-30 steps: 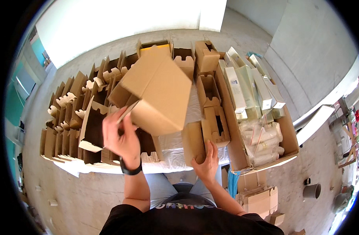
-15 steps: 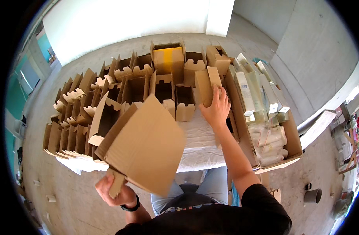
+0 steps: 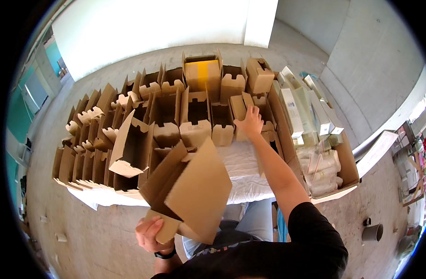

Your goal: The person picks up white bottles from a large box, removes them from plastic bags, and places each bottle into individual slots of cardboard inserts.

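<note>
So biggest thing first: the table (image 3: 243, 179) w/ a white cover fills the mid frame, and it's packed w/ rows of folded-up open cardboard boxes (image 3: 143, 125) running from the left edge to center-right. Back row, upper center, there's one box with a yellow block inside (image 3: 202, 74). On the right of the frame sits a big open carton (image 3: 346, 160) stuffed w/ long white packs up top and clear-wrapped rolls lower down.

Next, the half-folded cardboard box (image 3: 196, 197) in the lower center, tilted, flaps loose, hanging in front of the table's near edge above the person's lap. Left hand (image 3: 150, 234) at the lower left-center has it by a bottom flap, fingers curled shut around the flap w/ thumb on top. Black wristband just below that hand.

Right hand (image 3: 250, 123) is reached way out to center-right of the frame, fingers spread and lying flat on a small tan box (image 3: 241, 114) standing in the rows, right beside the big carton's wall. Touching, but can't tell if it's really gripping it.

Smallest bit: a grey pipe stub (image 3: 373, 231) on the concrete floor, lower right.
</note>
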`<action>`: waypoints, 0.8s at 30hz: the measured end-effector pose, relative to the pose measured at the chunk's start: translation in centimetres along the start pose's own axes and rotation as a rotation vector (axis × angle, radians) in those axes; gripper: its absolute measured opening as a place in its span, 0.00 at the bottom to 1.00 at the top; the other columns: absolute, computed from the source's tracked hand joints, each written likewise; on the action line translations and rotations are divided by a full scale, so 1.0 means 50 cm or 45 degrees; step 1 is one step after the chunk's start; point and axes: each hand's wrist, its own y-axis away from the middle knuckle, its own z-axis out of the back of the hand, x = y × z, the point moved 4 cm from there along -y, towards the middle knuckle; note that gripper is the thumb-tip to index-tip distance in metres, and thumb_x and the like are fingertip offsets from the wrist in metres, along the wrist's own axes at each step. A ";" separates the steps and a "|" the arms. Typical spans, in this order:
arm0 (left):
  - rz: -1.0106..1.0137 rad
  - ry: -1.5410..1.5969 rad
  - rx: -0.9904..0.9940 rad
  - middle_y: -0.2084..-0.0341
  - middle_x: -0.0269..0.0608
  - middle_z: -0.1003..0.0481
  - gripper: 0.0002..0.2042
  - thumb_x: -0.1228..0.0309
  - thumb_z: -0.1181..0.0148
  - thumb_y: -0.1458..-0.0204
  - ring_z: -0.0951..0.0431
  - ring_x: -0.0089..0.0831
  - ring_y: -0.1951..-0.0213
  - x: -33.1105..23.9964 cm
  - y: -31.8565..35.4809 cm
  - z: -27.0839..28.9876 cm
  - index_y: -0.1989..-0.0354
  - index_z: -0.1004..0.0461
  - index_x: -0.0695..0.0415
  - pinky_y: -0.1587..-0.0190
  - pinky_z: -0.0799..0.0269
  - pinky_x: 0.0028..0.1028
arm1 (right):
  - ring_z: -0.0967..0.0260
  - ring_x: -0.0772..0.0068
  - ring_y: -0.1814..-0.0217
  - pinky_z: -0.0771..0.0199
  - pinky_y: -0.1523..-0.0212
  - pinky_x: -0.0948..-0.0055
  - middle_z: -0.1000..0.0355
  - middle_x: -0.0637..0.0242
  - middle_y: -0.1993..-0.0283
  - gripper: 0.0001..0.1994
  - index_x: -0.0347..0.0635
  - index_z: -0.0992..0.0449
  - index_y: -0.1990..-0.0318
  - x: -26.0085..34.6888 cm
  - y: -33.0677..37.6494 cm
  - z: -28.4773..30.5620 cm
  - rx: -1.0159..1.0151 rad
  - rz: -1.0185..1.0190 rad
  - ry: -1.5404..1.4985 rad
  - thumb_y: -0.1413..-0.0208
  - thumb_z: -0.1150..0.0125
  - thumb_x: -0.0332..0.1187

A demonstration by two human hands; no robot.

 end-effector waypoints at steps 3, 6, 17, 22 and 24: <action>-0.009 0.075 0.105 0.73 0.34 0.21 0.06 0.67 0.33 0.55 0.24 0.32 0.70 -0.018 0.004 -0.020 0.69 0.21 0.51 0.64 0.26 0.32 | 0.39 0.42 0.42 0.38 0.46 0.43 0.46 0.52 0.38 0.42 0.45 0.44 0.38 -0.022 0.000 -0.033 0.064 -0.022 -0.003 0.62 0.33 0.49; -0.132 0.150 0.242 0.74 0.42 0.22 0.05 0.71 0.35 0.51 0.23 0.36 0.71 -0.039 0.004 -0.044 0.69 0.25 0.57 0.68 0.27 0.31 | 0.43 0.41 0.36 0.43 0.41 0.40 0.50 0.51 0.33 0.45 0.45 0.48 0.34 -0.048 0.002 -0.053 -0.004 0.040 -0.016 0.57 0.34 0.55; -0.189 0.373 0.476 0.66 0.36 0.20 0.14 0.82 0.38 0.61 0.24 0.31 0.76 -0.100 0.022 -0.206 0.63 0.18 0.55 0.75 0.32 0.27 | 0.48 0.54 0.30 0.43 0.35 0.63 0.45 0.51 0.32 0.26 0.39 0.41 0.35 -0.099 0.336 0.105 -0.115 0.065 -1.009 0.38 0.44 0.35; -0.118 0.489 0.699 0.67 0.31 0.21 0.15 0.79 0.39 0.58 0.25 0.28 0.78 -0.122 0.135 -0.308 0.59 0.20 0.53 0.77 0.32 0.24 | 0.49 0.64 0.28 0.49 0.32 0.65 0.45 0.57 0.31 0.25 0.38 0.44 0.33 -0.168 0.509 0.077 0.135 -0.169 -1.452 0.35 0.50 0.34; -0.023 0.486 0.808 0.65 0.29 0.22 0.15 0.78 0.39 0.57 0.25 0.28 0.79 -0.120 0.224 -0.320 0.57 0.20 0.51 0.77 0.31 0.24 | 0.51 0.64 0.27 0.53 0.30 0.66 0.46 0.57 0.30 0.25 0.38 0.45 0.32 -0.175 0.572 0.067 0.256 -0.240 -1.561 0.33 0.53 0.36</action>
